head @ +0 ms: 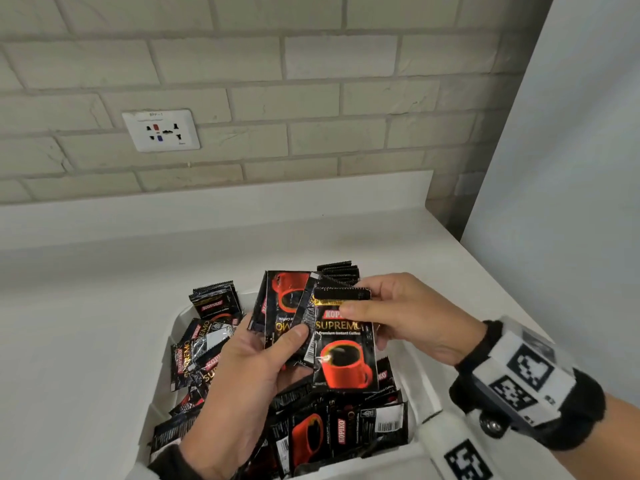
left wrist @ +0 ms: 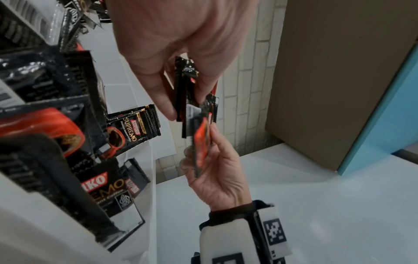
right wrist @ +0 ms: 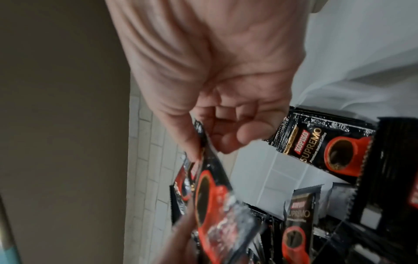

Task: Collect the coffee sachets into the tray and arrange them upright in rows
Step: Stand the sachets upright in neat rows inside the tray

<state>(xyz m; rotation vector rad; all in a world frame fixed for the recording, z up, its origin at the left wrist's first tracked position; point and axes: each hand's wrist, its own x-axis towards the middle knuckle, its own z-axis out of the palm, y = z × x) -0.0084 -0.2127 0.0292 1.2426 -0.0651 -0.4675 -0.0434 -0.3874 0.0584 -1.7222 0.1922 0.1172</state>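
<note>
Holding: the left hand (head: 249, 368) grips a small fan of coffee sachets (head: 282, 306), thumb pressed across their faces; the right hand (head: 412, 317) pinches the top of a single sachet (head: 344, 348) between thumb and fingers, just beside that fan.
Desk: a plain white desk (head: 86, 341) carries the tray (head: 420, 386).
Room: a pale brick wall (head: 311, 98) rises behind the tray, with a white power socket (head: 161, 130) up and left of it; a smooth light panel (head: 571, 168) stands to the tray's right.
Sachets: black glossy packets with a red cup of coffee, gold "SUPREMO" lettering and a red "KOPIKO" label; some show a barcode.
Tray contents: loose sachets (head: 346, 431) lie jumbled and overlapping inside the tray; a small upright group (head: 216, 301) stands at its far left corner, another (head: 339, 270) at its far side behind the hands.
Edges: the tray's white rim shows on the left and right; the desk's right edge runs near the tray.
Open room: bare desk lies left of the tray and behind it up to the wall.
</note>
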